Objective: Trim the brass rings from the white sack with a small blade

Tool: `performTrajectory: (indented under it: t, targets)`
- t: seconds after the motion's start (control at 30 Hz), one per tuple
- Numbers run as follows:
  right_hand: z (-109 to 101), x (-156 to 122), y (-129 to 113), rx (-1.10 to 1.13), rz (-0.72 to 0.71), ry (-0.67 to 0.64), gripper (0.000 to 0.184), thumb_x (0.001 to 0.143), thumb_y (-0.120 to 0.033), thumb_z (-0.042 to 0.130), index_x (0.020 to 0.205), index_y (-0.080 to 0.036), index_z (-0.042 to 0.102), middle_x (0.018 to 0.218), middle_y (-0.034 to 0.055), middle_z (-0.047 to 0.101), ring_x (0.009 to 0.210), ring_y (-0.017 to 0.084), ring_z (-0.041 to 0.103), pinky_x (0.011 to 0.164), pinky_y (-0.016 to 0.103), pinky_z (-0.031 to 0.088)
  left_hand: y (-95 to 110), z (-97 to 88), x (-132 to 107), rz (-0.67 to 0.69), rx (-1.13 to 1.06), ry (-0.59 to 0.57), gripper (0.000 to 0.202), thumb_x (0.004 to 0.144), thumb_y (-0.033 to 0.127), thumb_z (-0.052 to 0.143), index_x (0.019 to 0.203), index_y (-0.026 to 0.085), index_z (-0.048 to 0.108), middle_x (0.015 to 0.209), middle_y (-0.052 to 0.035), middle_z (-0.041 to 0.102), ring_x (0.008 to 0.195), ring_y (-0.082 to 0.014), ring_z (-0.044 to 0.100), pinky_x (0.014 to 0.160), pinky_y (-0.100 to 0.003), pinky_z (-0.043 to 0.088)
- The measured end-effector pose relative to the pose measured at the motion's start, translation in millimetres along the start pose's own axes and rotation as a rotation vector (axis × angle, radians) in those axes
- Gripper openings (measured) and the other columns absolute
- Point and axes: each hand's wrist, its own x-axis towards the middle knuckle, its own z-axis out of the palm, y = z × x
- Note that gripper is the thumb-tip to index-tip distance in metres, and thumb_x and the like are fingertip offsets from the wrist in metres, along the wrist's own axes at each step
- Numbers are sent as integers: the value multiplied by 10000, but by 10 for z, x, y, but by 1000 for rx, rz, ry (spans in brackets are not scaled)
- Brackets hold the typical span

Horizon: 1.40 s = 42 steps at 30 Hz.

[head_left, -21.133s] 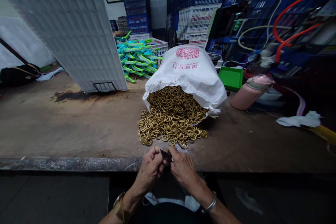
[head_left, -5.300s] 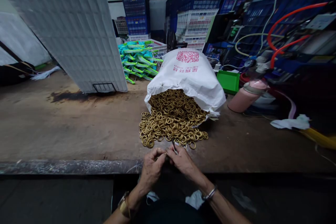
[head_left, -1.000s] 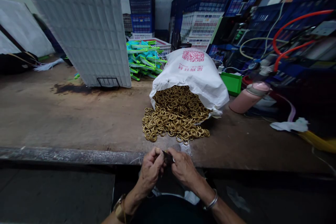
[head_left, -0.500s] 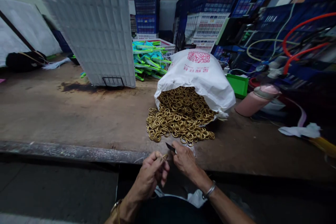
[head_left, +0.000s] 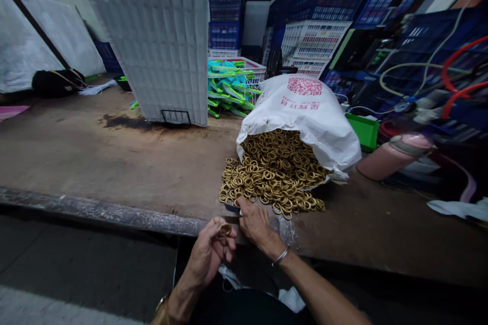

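Observation:
Between the thumb and fingers of my left hand (head_left: 211, 249) is a brass-coloured ring (head_left: 225, 229), held just over the table's front edge. My right hand (head_left: 257, 223) is closed on a small knife, its dark blade (head_left: 232, 208) pointing left; the handle is mostly hidden in the fist. Right behind the blade lies a heap of the same rings (head_left: 267, 177), spilling from the mouth of a white woven sack (head_left: 297, 106) with red print that lies on its side.
A tall white ribbed panel (head_left: 152, 40) stands on the wooden table (head_left: 76, 157) at left. Green-and-blue plastic pieces (head_left: 229, 89) lie behind it. To the right are a pink bottle (head_left: 394, 157), a green tray (head_left: 364, 132) and orange hoses (head_left: 455, 94). Blue crates (head_left: 226, 15) are stacked at the back.
My left hand has turned the ring, so its round opening now shows. The knife in my right hand has shifted left toward the heap's near edge. The whole view has swung slightly left.

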Motion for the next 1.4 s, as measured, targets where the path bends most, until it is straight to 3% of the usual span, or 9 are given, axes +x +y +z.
performTrajectory:
  t: [0.23,0.4,0.57,0.7,0.9,1.13,1.3,1.4]
  targets:
    - [8,-66,349,251,-25,74,323,667,-41,372,920,-175,522,804,52,635,724,157,575,632,231,337,-10,-18,39,-152,-94,8,220,702,328,597,649,130,519,659,-40,596,527,-100,527,395,-174,362]
    - [-127,-131,480,630,40,141,178,763,-195,341,831,-185,505,675,9,567,638,140,524,605,229,360,-54,13,106,-177,-99,27,191,689,283,624,656,140,501,650,-26,594,512,-98,524,390,-164,341]
    - [-142,-244,527,1013,239,37,261,731,-286,425,971,-192,470,489,-78,456,460,101,415,477,203,313,-99,52,219,-263,-141,-66,128,703,240,590,694,151,498,643,-15,568,523,-106,527,412,-179,371]
    - [-120,-352,544,1212,311,-72,262,727,-328,447,937,-180,501,444,-90,418,390,73,319,405,191,234,-156,103,282,-313,-157,-44,180,706,292,596,676,144,497,601,4,533,508,-93,511,415,-173,364]
    - [-194,-464,503,1255,222,-83,268,738,-327,459,939,-170,541,435,-83,415,404,70,337,423,190,260,-280,259,286,-209,107,27,264,659,353,664,708,154,498,568,35,509,452,-69,478,355,-144,311]
    - [-159,-541,465,1223,34,-95,241,791,-334,441,921,-164,553,514,-53,468,478,84,426,471,198,323,-363,341,279,-189,249,-71,302,682,404,639,776,132,548,593,-6,565,459,-68,488,357,-143,325]
    - [-111,-557,487,1261,121,-57,285,762,-382,500,961,-178,501,537,-59,489,490,87,443,481,197,338,-406,352,293,-39,405,-46,289,691,401,630,720,130,532,569,-3,569,464,-70,487,375,-145,344]
    - [-107,-570,515,1251,170,-51,244,758,-406,496,813,-169,511,508,-58,477,476,82,423,487,200,329,-439,365,295,25,515,-7,311,698,437,607,693,139,516,522,25,537,409,-58,445,368,-155,343]
